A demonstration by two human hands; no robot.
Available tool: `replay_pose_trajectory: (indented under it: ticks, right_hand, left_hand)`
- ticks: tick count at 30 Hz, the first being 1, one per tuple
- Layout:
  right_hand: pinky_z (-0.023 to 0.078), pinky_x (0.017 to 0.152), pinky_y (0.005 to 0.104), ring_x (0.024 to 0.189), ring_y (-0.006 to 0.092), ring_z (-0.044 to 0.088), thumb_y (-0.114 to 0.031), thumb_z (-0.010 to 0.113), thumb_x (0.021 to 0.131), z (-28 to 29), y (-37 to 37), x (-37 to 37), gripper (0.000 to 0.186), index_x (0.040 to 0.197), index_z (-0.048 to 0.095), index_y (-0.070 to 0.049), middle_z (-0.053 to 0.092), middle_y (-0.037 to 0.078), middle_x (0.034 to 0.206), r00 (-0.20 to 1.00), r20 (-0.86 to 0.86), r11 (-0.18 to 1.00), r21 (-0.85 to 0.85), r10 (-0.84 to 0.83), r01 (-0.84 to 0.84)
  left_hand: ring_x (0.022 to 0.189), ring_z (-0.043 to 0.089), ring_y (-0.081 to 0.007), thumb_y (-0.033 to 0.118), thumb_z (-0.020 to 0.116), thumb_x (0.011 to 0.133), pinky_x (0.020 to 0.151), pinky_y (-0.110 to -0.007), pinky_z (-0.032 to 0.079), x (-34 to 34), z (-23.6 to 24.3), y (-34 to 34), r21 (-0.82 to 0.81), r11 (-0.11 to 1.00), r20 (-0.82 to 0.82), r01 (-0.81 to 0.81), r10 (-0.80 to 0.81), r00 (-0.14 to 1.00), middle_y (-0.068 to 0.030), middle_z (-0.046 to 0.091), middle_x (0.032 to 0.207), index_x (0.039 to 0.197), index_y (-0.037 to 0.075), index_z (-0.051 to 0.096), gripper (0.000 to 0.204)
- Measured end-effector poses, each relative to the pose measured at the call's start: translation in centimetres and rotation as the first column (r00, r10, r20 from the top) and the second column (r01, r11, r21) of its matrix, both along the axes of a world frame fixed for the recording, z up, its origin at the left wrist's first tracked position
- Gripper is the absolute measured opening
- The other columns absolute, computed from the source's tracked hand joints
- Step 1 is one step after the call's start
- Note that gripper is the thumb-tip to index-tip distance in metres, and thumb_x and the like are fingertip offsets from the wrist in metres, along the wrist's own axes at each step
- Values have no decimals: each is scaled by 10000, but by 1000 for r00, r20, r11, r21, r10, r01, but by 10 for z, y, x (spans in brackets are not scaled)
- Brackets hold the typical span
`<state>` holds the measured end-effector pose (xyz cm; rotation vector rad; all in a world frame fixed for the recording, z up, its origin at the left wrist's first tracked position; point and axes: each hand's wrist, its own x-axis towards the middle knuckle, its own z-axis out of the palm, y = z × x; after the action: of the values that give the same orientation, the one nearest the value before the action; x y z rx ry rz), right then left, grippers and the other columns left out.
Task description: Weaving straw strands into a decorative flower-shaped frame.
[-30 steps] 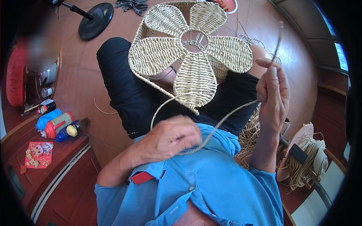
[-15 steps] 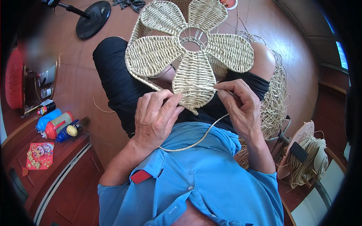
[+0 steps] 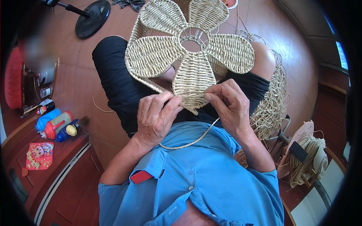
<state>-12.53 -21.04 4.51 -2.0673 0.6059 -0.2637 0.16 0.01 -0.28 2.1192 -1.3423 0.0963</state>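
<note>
A flower-shaped woven piece (image 3: 192, 56) of pale cord on a wire frame rests on my lap, petals spreading away from me. My left hand (image 3: 156, 116) grips the near petal's lower left edge. My right hand (image 3: 228, 107) pinches the same petal's lower right edge, holding the working cord. A loose strand of cord (image 3: 188, 143) loops from under my right hand down across my blue shirt. I wear black shorts.
A loose tangle of cord (image 3: 269, 109) lies by my right knee. A spool of cord (image 3: 305, 158) stands at the right. Coloured bottles (image 3: 56, 126) and a red paper (image 3: 37, 156) sit at the left. A black round stand base (image 3: 92, 17) is on the wooden floor.
My right hand came down from pulling the cord high at the right and now pinches the petal edge. My left hand moved up from my chest to the petal.
</note>
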Motion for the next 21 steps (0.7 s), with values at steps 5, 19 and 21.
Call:
replay_pose_trajectory:
  ticks: [5, 19, 21]
  right_hand:
    - [488, 671, 303, 756, 124, 606, -100, 847, 977, -8, 1, 3, 121, 1071, 820, -28, 641, 38, 898, 1000, -24, 998, -68, -17, 15]
    - [564, 684, 405, 766, 266, 686, -115, 853, 938, -17, 6, 3, 130, 1052, 796, -86, 652, 77, 908, 997, 60, 951, -307, 51, -30]
    - [568, 686, 407, 771, 265, 688, -110, 854, 931, -18, 6, 3, 135, 1050, 795, -88, 650, 74, 908, 994, 80, 939, -341, 73, -41]
  left_hand:
    - [988, 651, -241, 123, 942, 771, 868, -407, 491, 1, 1, 0, -5, 1000, -18, 7, -7, 1000, -8, 673, 1131, 1223, 148, 782, 480]
    - [982, 656, -247, 147, 911, 814, 876, -414, 487, 1, 6, -2, 0, 1000, -59, 2, -2, 998, -25, 687, 1150, 1273, 137, 781, 477]
    - [985, 655, -249, 151, 910, 815, 878, -417, 487, 1, 6, -2, 3, 1000, -56, 0, 0, 998, -27, 685, 1152, 1288, 138, 780, 490]
